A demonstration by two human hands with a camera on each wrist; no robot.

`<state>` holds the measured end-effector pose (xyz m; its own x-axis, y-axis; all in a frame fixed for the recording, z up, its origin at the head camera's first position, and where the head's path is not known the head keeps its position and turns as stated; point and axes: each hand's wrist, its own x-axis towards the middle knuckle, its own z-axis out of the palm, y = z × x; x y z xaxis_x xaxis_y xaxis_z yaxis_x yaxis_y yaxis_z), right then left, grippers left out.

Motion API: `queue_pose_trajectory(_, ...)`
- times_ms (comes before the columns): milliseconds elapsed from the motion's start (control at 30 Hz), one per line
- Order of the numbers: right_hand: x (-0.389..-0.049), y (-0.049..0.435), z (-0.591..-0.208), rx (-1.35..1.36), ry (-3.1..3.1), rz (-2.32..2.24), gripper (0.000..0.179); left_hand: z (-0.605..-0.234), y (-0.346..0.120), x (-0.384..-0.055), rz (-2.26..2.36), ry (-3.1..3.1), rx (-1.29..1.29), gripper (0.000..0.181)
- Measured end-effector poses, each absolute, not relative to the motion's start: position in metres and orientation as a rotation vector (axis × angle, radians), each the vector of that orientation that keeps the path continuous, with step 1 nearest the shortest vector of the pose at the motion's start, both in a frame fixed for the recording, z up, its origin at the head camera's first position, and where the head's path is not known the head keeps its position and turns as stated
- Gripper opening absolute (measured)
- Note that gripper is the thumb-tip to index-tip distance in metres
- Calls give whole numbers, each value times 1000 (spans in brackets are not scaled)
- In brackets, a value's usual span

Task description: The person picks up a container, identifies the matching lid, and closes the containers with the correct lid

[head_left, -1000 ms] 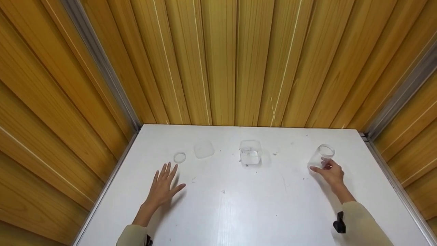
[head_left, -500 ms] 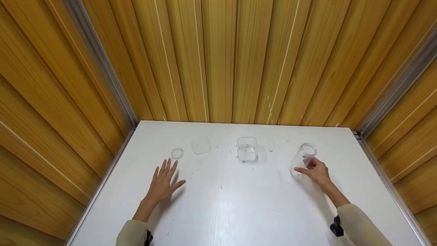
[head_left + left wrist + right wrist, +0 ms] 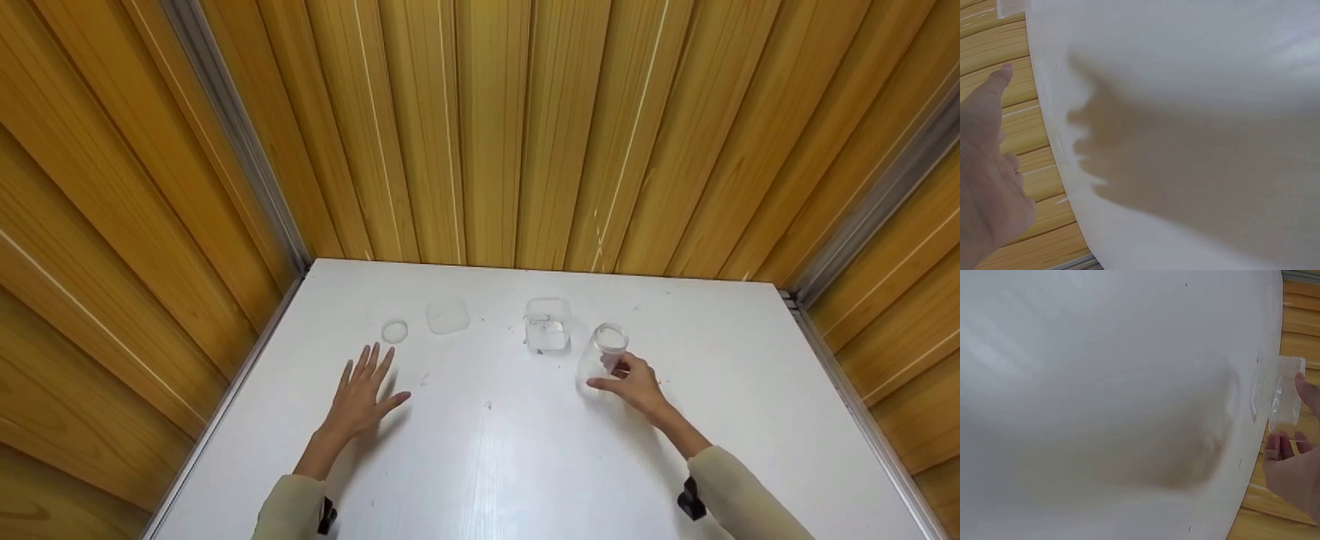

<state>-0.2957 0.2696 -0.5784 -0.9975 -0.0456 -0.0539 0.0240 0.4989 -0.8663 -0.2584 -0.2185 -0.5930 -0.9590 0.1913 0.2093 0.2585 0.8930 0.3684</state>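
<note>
In the head view my right hand [image 3: 634, 382] grips a clear, round-mouthed jar [image 3: 592, 369] by its side, thumb on one side and fingers on the other. Its mouth faces up; whether its base touches the table cannot be told. The right wrist view shows the clear jar [image 3: 1286, 404] between thumb and fingers at the right edge. My left hand [image 3: 356, 405] is spread palm down over the table, holding nothing. Just beyond its fingertips lies a round clear ring-like lid [image 3: 394, 321]. In the left wrist view the left hand [image 3: 991, 174] shows straight thumb and bent-looking fingertips.
A square clear container [image 3: 548, 306] stands back and left of the jar. A flat, square, frosted lid [image 3: 448, 316] lies between it and the round lid. Small specks dot the white table [image 3: 480, 465]. Wood-patterned panels [image 3: 487, 135] rise at the back and sides.
My right hand has carried the jar leftward from the right side of the table, closer to the square container. The left hand has stayed almost still.
</note>
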Motion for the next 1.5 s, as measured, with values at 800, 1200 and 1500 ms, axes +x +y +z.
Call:
queue_pose_trajectory(800,-281,191,-637,-212,2761,-1542,58,-606,-204,-255,-699,-2909,-417,83)
queue_pose_trajectory(1200,-288,185,-636,-212,2770,-1507,59,-615,-196,-292,-666,-2977,-368,81)
queue_pose_trajectory(1500,-299,190,-612,-159,2744,-1393,62,-597,-218,-338,-727,-3006,-64,88)
